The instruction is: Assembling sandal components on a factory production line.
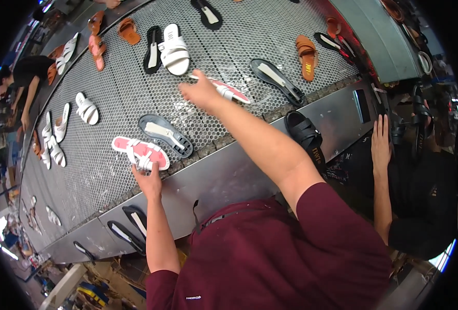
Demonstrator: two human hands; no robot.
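My left hand point(148, 178) grips the near end of a pink-soled sandal with white straps point(138, 150) lying on the perforated metal conveyor point(110, 93). My right hand point(202, 93) reaches far out and touches a second pink-and-white sandal point(231, 92) on the mesh; its fingers lie over the sandal's near end. A black sole with a white insole strip point(165, 134) lies between the two pink sandals.
Several white, orange and black sandals and loose soles lie scattered on the conveyor. A black sandal point(305, 135) rests on the metal rim point(229, 170). Another person's hand point(381, 142) is at my right; a person in black point(25, 77) works at far left.
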